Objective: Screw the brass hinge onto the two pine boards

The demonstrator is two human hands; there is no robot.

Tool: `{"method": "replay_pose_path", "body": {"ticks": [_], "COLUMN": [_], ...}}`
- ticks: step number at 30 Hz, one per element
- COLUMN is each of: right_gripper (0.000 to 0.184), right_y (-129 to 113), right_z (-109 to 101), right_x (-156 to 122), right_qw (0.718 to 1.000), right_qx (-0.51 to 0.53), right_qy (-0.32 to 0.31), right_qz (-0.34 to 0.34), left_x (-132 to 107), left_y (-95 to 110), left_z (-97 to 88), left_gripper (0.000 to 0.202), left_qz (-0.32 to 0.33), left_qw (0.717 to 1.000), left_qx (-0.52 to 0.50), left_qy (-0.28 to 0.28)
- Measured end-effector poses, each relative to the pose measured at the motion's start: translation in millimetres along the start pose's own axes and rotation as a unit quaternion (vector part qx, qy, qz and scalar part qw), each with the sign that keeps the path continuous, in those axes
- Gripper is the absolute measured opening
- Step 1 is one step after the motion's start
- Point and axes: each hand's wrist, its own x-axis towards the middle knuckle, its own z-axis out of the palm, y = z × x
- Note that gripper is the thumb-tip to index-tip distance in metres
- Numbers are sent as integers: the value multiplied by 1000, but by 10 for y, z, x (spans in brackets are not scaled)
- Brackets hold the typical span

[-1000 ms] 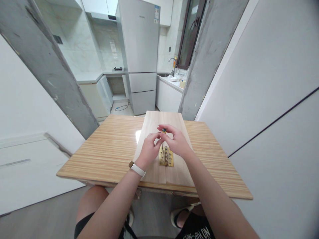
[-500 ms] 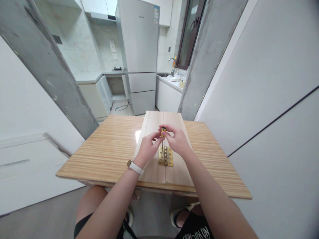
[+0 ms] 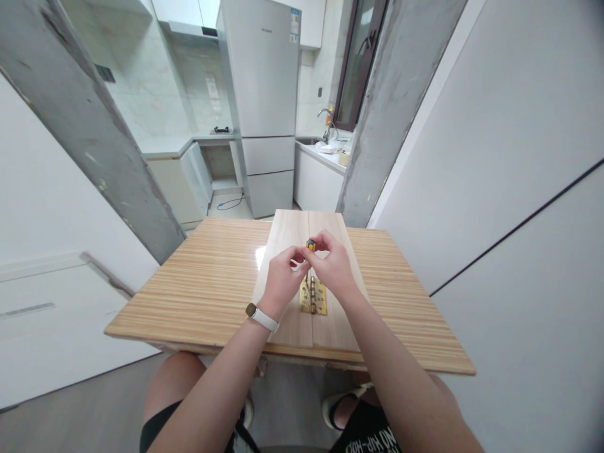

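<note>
The right hand (image 3: 333, 265) is curled, with its thumb and fingers closed around the yellow-and-black handle of a screwdriver (image 3: 310, 246). The left hand (image 3: 282, 277) is bent inward just beside it, its fingers partly closed near the lower end of the handle; I cannot tell whether they grip the tool or only rest against it. A watch (image 3: 251, 310) with a pale strap sits on the left wrist.

The screwdriver stands nearly upright, its shaft running down to the left leaf of a brass-coloured hinge (image 3: 313, 301); the exact contact of its tip is too small to tell. The hinge lies open and flat, its knuckles along the seam between 2 pale boards, the left board (image 3: 287, 229) and the right board (image 3: 333, 229), with 1 leaf on each. These boards lie side by side on the wood-grained bench (image 3: 202, 277), in front of the person. A fridge (image 3: 267, 82) stands beyond.
</note>
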Motion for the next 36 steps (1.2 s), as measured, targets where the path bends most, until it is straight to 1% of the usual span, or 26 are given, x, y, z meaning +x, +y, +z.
{"method": "replay_pose_path", "body": {"ticks": [3, 6, 8, 12, 17, 20, 25, 29, 33, 36], "right_gripper": [18, 18, 18, 31, 30, 31, 33, 29, 26, 24], "right_y": [16, 29, 33, 19, -4, 17, 84, 81, 49, 41], "right_z": [-4, -23, -45, -107, -167, -170, -155, -146, -133, -129], "right_x": [2, 6, 5, 4, 31, 44, 52, 56, 49, 37], "right_qw": [1000, 1000, 1000, 997, 991, 989, 985, 989, 995, 997], "right_qx": [-2, -6, -6, 19, 47, 58, 76, 49, 14, -2], "right_qy": [5, -5, -23, -71, -121, -137, -158, -141, -102, -73], "right_qz": [8, 17, 16, -1, -7, 2, 1, -5, -14, -15], "left_x": [12, 18, 15, 2, 8, 29, 79, 91, 58, 19], "left_y": [-32, -43, -44, -43, -64, -110, -235, -269, -219, -166], "left_z": [-12, -29, -36, -37, -51, -68, -80, -86, -97, -97], "left_gripper": [7, 10, 12, 14, 19, 21, 23, 25, 26, 25], "left_qz": [21, 41, 44, 44, 43, 32, -20, -37, -47, -42], "left_qw": [999, 998, 998, 998, 998, 997, 991, 988, 989, 993], "left_qx": [19, 37, 38, 25, 5, -28, -92, -106, -102, -80], "left_qy": [-17, -29, -31, -33, -46, -68, -96, -103, -93, -80]}}
